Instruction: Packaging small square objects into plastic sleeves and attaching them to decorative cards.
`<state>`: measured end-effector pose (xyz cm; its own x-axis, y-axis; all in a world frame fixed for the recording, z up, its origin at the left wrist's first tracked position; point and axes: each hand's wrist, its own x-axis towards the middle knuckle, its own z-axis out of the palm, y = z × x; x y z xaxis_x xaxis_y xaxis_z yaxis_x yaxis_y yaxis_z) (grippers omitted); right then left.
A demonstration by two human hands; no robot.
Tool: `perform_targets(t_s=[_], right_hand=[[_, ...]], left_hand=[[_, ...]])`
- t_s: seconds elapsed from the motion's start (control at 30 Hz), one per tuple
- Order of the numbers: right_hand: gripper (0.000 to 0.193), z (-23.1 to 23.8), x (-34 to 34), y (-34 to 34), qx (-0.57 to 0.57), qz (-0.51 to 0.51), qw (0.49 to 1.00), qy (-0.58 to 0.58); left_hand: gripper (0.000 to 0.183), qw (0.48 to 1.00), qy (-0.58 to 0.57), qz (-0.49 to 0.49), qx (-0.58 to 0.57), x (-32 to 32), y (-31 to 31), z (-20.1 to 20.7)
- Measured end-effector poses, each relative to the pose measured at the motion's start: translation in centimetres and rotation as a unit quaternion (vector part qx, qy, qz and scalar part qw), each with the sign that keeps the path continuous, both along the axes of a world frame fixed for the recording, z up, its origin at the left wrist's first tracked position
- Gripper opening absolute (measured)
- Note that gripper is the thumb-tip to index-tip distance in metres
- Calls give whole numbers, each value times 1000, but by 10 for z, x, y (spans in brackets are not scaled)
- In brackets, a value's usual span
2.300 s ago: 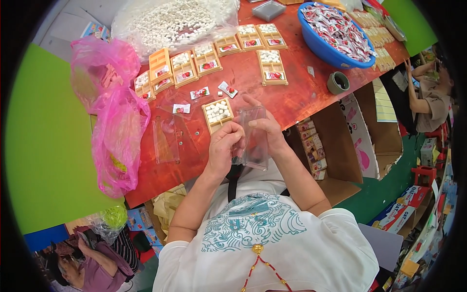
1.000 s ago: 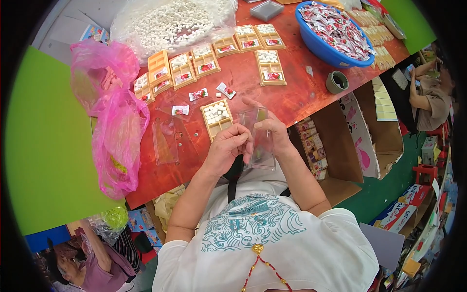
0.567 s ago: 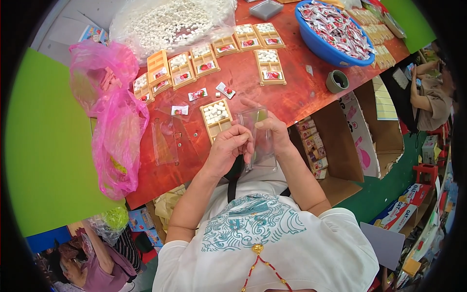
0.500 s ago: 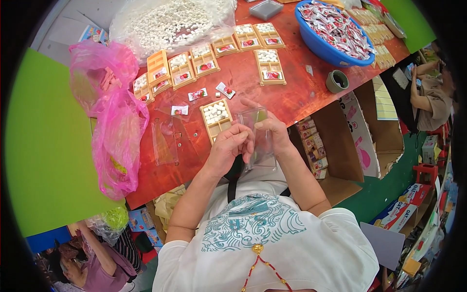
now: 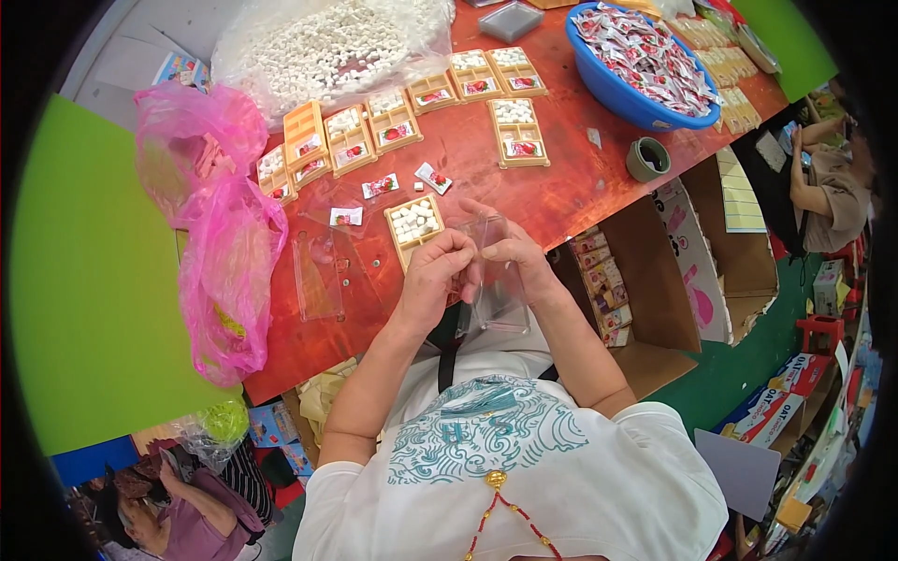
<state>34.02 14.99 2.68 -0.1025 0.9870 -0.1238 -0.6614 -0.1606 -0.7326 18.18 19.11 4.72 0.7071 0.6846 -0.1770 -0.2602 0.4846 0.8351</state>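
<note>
Between my two hands, above my lap, are thin clear plastic box covers (image 5: 502, 313); I cannot tell how many. My left hand (image 5: 432, 280) pinches their near side with curled fingers. My right hand (image 5: 524, 262) grips the other side, thumb across the plastic and fingertips behind it. Just beyond my left hand lies a beige compartment tray (image 5: 413, 225) with small white cubes in its far part; my hand hides its near end. Printed sachets (image 5: 380, 186) and one loose cube (image 5: 418, 186) lie past it. Another clear plastic cover (image 5: 318, 279) rests on the table to the left.
A row of beige trays (image 5: 393, 124) with cubes and sachets runs across the red table (image 5: 561, 178). Behind it spreads a plastic bag of white cubes (image 5: 318, 56). A blue basin (image 5: 608, 84) of sachets, a dark cup (image 5: 647, 160) and pink bags (image 5: 220, 271) stand around.
Both hands have shifted slightly with the clear covers. My left hand's fingers have moved a little away from me along the plastic edge, and the covers have turned slightly.
</note>
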Motion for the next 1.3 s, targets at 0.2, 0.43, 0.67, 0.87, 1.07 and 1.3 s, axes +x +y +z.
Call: perform_targets(t_s=[0.2, 0.43, 0.67, 0.87, 1.07, 1.3], right_hand=[[76, 1, 6, 0, -27, -18, 999, 43], [78, -8, 15, 3, -18, -15, 995, 93], [77, 3, 8, 3, -22, -52, 989, 137], [74, -6, 23, 1, -2, -38, 992, 121], [75, 1, 27, 6, -23, -55, 990, 129], [74, 11, 40, 21, -36, -81, 987, 137]], left_hand=[[12, 998, -27, 61, -14, -8, 8, 5], [6, 995, -62, 73, 8, -17, 21, 16], [5, 986, -70, 144, 43, -33, 37, 27], [6, 953, 17, 213, 216, -37, 76, 55], [6, 591, 315, 276, 689, -19, 151, 44], [19, 483, 437, 250, 716, -4, 224, 4]])
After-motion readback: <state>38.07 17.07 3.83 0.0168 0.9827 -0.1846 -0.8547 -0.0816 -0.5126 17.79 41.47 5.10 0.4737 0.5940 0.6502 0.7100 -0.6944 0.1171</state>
